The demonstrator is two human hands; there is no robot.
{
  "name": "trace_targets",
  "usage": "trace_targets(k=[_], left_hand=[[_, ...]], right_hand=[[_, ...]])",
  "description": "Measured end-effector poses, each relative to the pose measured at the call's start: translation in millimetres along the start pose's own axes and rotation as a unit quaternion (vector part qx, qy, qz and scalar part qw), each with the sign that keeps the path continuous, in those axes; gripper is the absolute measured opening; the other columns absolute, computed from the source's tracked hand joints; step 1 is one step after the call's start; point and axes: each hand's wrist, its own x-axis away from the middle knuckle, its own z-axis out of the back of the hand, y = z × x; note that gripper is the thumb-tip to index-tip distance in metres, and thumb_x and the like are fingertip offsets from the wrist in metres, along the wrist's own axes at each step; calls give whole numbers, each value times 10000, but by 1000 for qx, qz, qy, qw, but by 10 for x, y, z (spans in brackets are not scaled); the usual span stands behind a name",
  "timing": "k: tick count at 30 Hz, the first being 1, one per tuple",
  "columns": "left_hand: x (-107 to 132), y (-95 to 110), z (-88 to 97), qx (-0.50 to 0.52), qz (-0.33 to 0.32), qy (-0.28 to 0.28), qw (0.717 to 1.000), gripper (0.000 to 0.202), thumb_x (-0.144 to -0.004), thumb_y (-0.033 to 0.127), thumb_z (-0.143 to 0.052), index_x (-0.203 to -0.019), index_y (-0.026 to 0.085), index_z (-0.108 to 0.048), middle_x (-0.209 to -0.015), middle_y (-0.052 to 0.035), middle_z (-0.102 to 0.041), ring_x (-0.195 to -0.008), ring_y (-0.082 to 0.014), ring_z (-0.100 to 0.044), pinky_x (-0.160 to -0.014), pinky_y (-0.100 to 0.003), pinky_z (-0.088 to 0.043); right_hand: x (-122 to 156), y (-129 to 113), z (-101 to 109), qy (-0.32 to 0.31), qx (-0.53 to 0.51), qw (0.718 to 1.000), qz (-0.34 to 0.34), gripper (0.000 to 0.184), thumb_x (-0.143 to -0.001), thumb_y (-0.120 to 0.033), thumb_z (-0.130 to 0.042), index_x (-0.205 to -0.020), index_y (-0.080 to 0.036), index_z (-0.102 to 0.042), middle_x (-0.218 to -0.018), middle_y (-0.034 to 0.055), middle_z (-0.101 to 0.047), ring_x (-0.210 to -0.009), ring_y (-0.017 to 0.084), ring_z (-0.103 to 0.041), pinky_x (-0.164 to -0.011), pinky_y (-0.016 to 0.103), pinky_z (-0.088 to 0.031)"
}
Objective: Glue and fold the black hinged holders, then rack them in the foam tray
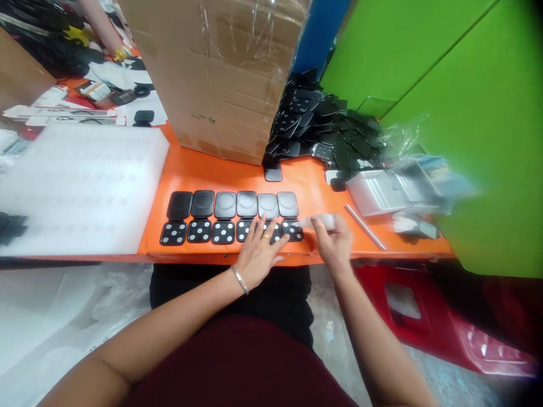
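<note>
Several black hinged square cases lie unfolded in a row along the front of the table. Their smooth upper halves [225,204] point away from me, and their lower halves [199,231] carry light round dots. My left hand [258,251] rests with fingers spread over the lower halves toward the right of the row, partly covering them. In my right hand [336,244] is a small whitish squeeze bottle [326,220], tipped on its side. Its narrow nozzle points left, at the rightmost case [292,230]; whether it touches I cannot tell.
A tall cardboard box [229,85] stands behind the row on the orange table [207,169]. Black pieces [314,118] are heaped beside it. At right are a white box [382,189] and a thin rod [365,226]; at left, a white foam block [80,186]. Another person's arm [102,25] shows at upper left.
</note>
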Motion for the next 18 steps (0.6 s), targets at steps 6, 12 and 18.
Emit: trace_targets(k=[6,12,18], left_hand=[[1,10,29,-3,0,1,1000,487,-828,361,-649,-1291,263,-533,-1510,-141,-296,-1426,-337,-147,-1125,-563,-214],[-3,12,16,-2,-3,11,1000,498,-837,360,-637,-1311,276,-511,-1511,-123,-304,-1426,-335,-151,-1117,-579,-224],[43,-20,14,0,-14,3,1000,610,-819,328,-668,-1373,253,-425,-1544,-130,-220,-1436,-320,-104,-1129,-563,-212]], right_hand=[[6,-22,-6,7,-14,1000,-4,312,-823,-475,-578,-684,-211,-487,-601,-7,-521,-537,151,-478,-541,288,-374],[-16,42,-6,16,-45,998,-36,331,-792,-483,-605,-657,-209,-478,-594,-9,-521,-536,137,-474,-528,278,-384],[11,139,22,15,-251,948,-194,350,-725,-506,-672,-797,-193,-533,-540,-61,-459,-422,90,-384,-389,221,-307]])
